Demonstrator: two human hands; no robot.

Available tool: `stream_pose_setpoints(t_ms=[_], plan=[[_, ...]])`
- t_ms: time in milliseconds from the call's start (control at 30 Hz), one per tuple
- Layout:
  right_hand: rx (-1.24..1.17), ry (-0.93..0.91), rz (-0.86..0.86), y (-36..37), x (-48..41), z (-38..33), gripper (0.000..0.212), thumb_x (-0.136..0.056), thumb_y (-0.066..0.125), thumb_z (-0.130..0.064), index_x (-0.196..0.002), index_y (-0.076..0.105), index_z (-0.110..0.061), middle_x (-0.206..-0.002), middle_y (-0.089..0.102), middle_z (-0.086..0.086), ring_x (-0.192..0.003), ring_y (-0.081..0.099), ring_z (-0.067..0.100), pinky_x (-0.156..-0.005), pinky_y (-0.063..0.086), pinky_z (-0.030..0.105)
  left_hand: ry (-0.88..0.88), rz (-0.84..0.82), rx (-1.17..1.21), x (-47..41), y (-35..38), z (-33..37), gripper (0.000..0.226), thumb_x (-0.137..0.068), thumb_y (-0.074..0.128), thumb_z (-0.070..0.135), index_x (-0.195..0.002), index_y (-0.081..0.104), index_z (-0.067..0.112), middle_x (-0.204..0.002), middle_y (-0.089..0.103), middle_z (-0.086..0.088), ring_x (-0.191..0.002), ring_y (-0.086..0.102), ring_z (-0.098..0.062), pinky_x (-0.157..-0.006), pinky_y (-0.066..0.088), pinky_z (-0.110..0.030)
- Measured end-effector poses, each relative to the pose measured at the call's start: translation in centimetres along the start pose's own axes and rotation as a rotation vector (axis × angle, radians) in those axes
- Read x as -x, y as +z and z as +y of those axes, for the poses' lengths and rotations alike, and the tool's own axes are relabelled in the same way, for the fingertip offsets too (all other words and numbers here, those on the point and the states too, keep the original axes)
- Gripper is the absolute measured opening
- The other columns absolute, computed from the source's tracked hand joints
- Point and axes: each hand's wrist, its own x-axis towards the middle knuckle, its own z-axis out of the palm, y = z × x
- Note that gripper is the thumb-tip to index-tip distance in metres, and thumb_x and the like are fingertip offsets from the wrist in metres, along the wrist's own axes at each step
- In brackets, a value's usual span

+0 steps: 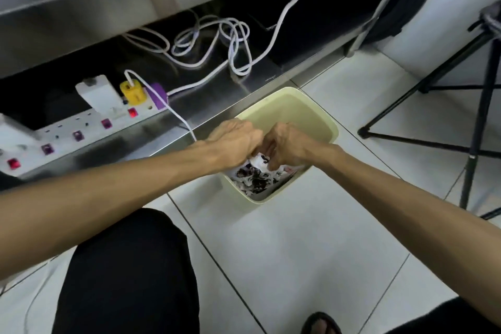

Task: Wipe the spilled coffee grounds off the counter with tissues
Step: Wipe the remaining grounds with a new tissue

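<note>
Head view: left hand and right hand meet over the pale green bin on the tiled floor, both pinching a white tissue smeared dark with coffee grounds, held just above the wads already in the bin. Risk, as I judge it: the tissue hangs near the bin's front-left rim, so a loose release or shake could drop grounds onto the floor. The power strip and white cable sit close by the left wrist, so a snag is possible.
</note>
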Motion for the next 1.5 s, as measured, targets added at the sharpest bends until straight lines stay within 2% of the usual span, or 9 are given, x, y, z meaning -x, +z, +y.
stream_pose_setpoints(t_ms=[167,300,467,600,800,900,1033,1267,1500], plan=[[0.017,-0.004,0.033,0.4,0.1,-0.4,0.032,-0.063,0.086,-0.002,-0.061,0.060,-0.020,-0.073,0.071,0.008,-0.069,0.069,0.026,-0.059,0.060,0.043,-0.040,-0.060,0.034,0.6,-0.6,0.4,0.035,-0.080,0.061,0.012,-0.058,0.034,0.009,-0.070,0.044,-0.014,-0.071,0.043,-0.027,-0.049,0.029,-0.030],[0.067,-0.027,0.007,0.8,0.0,-0.3,0.007,-0.076,0.069,0.000,-0.077,0.073,-0.006,-0.078,0.074,0.010,-0.060,0.064,0.018,-0.050,0.052,0.025,0.011,-0.071,0.030,0.6,-0.8,0.4,0.033,-0.081,0.055,0.009,-0.060,0.030,0.011,-0.075,0.046,-0.022,-0.069,0.038,-0.027,-0.052,0.028,-0.033],[0.080,-0.039,0.029,1.6,-0.3,-0.5,0.010,-0.080,0.063,-0.006,-0.077,0.072,-0.001,-0.078,0.073,0.014,-0.070,0.069,0.026,-0.063,0.058,0.037,0.133,-0.043,-0.075,0.6,-0.6,0.2,0.035,-0.081,0.051,0.021,-0.054,0.031,0.012,-0.059,0.037,-0.009,-0.066,0.042,-0.029,-0.049,0.022,-0.031],[0.086,-0.008,0.099,1.3,0.0,-1.6,0.035,-0.078,0.065,-0.007,-0.049,0.046,-0.015,-0.047,0.047,0.001,-0.043,0.044,0.014,-0.042,0.040,0.027,0.227,0.017,-0.223,0.7,-0.3,0.0,0.031,-0.082,0.059,0.015,-0.062,0.035,0.016,-0.058,0.034,-0.002,-0.062,0.043,-0.026,-0.054,0.028,-0.026],[0.057,0.024,0.154,0.3,0.3,-2.1,0.026,-0.078,0.070,-0.005,-0.059,0.054,-0.015,-0.066,0.065,0.006,-0.061,0.062,0.022,-0.069,0.057,0.037,0.192,0.033,-0.143,0.5,-0.6,0.4,0.013,-0.083,0.055,0.013,-0.071,0.051,0.012,-0.065,0.049,-0.005,-0.060,0.054,-0.026,-0.050,0.036,-0.027],[0.001,0.033,0.200,-1.7,2.0,-3.2,0.024,-0.078,0.072,-0.002,-0.068,0.056,-0.017,-0.066,0.057,-0.005,-0.065,0.060,0.017,-0.063,0.051,0.020,0.113,0.043,-0.024,1.0,-2.4,1.4,0.009,-0.085,0.049,0.006,-0.085,0.057,0.009,-0.068,0.048,-0.002,-0.064,0.055,-0.022,-0.051,0.037,-0.027],[0.021,0.074,0.269,-5.3,5.4,-4.7,0.010,-0.082,0.067,-0.010,-0.073,0.063,-0.012,-0.065,0.063,-0.004,-0.060,0.063,0.015,-0.058,0.056,0.025,-0.009,0.082,0.022,2.3,-6.7,4.1,0.030,-0.089,0.055,0.000,-0.117,0.050,0.008,-0.080,0.054,-0.001,-0.070,0.056,-0.020,-0.057,0.044,-0.025],[0.015,0.116,0.333,-16.5,14.1,-11.4,0.019,-0.078,0.053,-0.010,-0.064,0.045,-0.020,-0.068,0.056,0.003,-0.061,0.056,0.028,-0.055,0.049,0.036,-0.157,0.112,0.098,5.8,-20.8,11.1,0.023,-0.089,0.061,0.008,-0.110,0.053,0.009,-0.106,0.062,-0.009,-0.096,0.059,-0.025,-0.068,0.043,-0.031],[0.080,0.023,0.413,-33.1,24.3,-20.2,0.008,-0.090,0.057,-0.019,-0.087,0.062,-0.013,-0.091,0.062,0.004,-0.078,0.061,0.025,-0.066,0.048,0.034,-0.235,0.193,0.159,10.3,-39.2,18.0,0.024,-0.092,0.054,0.012,-0.115,0.048,0.011,-0.111,0.061,-0.008,-0.101,0.058,-0.024,-0.075,0.049,-0.033]])
